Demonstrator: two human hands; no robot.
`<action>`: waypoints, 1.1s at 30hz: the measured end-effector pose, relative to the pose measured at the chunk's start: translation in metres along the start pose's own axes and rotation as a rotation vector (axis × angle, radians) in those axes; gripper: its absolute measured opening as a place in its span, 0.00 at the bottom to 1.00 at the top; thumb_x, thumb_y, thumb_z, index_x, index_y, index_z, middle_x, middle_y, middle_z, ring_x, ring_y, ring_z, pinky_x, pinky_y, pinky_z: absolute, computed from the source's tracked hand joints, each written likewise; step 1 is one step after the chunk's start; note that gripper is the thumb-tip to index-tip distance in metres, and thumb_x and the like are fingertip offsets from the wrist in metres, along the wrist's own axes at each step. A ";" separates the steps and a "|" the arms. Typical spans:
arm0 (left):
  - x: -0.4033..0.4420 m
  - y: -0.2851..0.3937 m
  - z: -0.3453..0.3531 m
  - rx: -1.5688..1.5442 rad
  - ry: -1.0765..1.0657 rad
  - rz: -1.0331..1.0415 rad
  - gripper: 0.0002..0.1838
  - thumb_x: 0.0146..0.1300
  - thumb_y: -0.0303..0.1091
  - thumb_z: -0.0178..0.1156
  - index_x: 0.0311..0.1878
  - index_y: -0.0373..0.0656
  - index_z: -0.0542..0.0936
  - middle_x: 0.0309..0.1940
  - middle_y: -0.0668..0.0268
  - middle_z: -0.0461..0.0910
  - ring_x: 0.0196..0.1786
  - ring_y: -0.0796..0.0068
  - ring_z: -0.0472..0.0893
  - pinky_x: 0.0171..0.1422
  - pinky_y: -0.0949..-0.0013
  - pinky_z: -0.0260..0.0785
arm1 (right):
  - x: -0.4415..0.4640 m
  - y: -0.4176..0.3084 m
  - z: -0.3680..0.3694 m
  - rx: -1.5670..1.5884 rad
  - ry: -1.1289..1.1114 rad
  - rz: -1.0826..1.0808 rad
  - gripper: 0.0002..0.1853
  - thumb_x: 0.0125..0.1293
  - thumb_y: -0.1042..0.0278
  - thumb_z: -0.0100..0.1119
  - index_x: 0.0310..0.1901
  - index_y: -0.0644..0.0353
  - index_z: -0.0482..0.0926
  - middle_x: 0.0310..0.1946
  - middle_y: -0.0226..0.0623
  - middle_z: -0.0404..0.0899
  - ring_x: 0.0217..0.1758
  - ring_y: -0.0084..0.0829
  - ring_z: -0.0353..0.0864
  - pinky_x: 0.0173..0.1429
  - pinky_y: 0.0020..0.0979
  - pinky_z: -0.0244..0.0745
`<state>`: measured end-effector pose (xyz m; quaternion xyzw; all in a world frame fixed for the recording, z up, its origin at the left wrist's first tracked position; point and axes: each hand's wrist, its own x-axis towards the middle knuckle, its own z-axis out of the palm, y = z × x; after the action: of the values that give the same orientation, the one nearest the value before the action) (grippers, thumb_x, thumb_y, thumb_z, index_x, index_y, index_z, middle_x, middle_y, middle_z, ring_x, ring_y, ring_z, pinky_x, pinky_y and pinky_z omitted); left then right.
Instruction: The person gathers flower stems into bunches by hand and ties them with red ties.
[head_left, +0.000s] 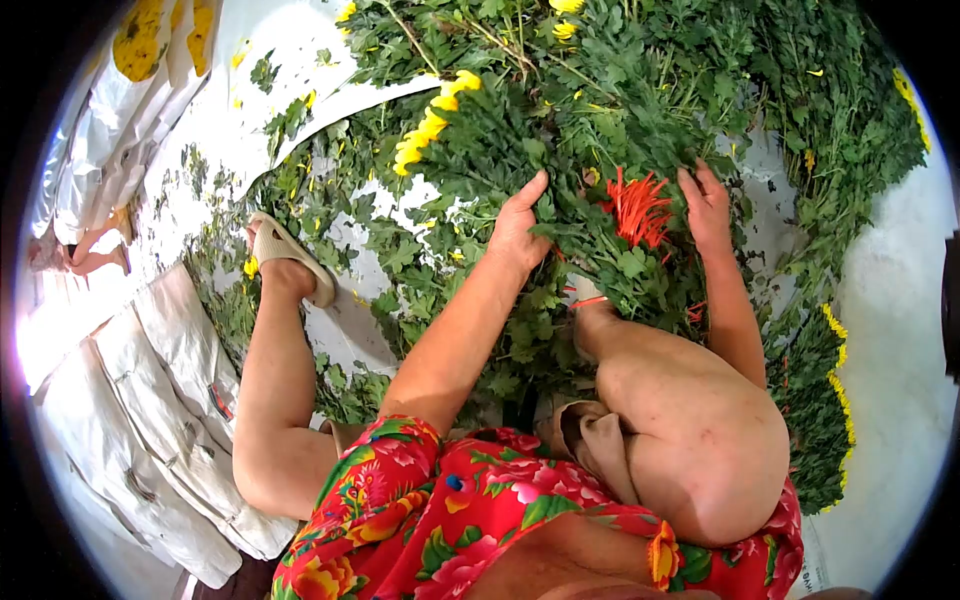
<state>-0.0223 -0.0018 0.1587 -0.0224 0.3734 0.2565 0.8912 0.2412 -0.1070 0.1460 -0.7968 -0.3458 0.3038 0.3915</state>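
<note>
My left hand (522, 228) is closed around a leafy bunch of chrysanthemums, thumb on top, its fingers partly hidden under the leaves. The yellow flower heads (432, 125) of a bunch line up just beyond that hand, to the upper left. My right hand (708, 205) is at the right side of the greenery, fingertips slightly apart against the leaves, with nothing visible between them. Between my hands, a pile of orange-red ties (638, 210) lies on the foliage. One red tie (590, 301) crosses my ankle.
Loose chrysanthemum stems (640, 60) cover much of the floor. Bunches edged with yellow flowers (842, 400) lie at the right. White wrapped material (150, 400) lies at the lower left. My sandalled foot (290, 258) rests among the leaves. Another person's limb (100, 245) shows at far left.
</note>
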 end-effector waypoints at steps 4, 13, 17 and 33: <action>0.002 0.007 0.009 0.000 -0.082 0.080 0.31 0.72 0.55 0.51 0.68 0.40 0.69 0.62 0.54 0.76 0.62 0.55 0.76 0.70 0.49 0.66 | -0.029 -0.072 -0.017 -0.222 0.070 -0.107 0.21 0.73 0.66 0.55 0.64 0.65 0.74 0.54 0.44 0.82 0.54 0.31 0.80 0.59 0.29 0.71; 0.016 0.047 0.013 0.095 -0.208 0.213 0.35 0.73 0.61 0.46 0.70 0.42 0.66 0.68 0.58 0.69 0.69 0.57 0.70 0.75 0.49 0.60 | -0.077 -0.095 -0.008 -0.278 -0.241 -0.517 0.31 0.57 0.89 0.51 0.63 0.56 0.77 0.34 0.39 0.77 0.34 0.29 0.77 0.41 0.25 0.72; 0.019 0.043 0.014 0.013 -0.217 0.182 0.40 0.71 0.67 0.41 0.70 0.40 0.65 0.68 0.55 0.69 0.69 0.57 0.69 0.76 0.49 0.58 | -0.089 -0.077 0.018 -0.045 -0.245 -0.430 0.25 0.61 0.86 0.52 0.61 0.62 0.77 0.45 0.42 0.81 0.44 0.30 0.80 0.53 0.25 0.72; 0.006 0.033 0.007 0.054 -0.043 0.142 0.20 0.62 0.34 0.62 0.55 0.34 0.78 0.49 0.54 0.83 0.52 0.58 0.83 0.62 0.54 0.75 | -0.063 -0.080 0.009 -0.337 -0.579 -0.523 0.18 0.62 0.67 0.61 0.54 0.55 0.82 0.28 0.37 0.72 0.28 0.37 0.75 0.35 0.35 0.73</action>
<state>-0.0295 0.0313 0.1646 0.0338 0.3617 0.3092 0.8789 0.1734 -0.1170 0.2217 -0.6167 -0.6770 0.3447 0.2063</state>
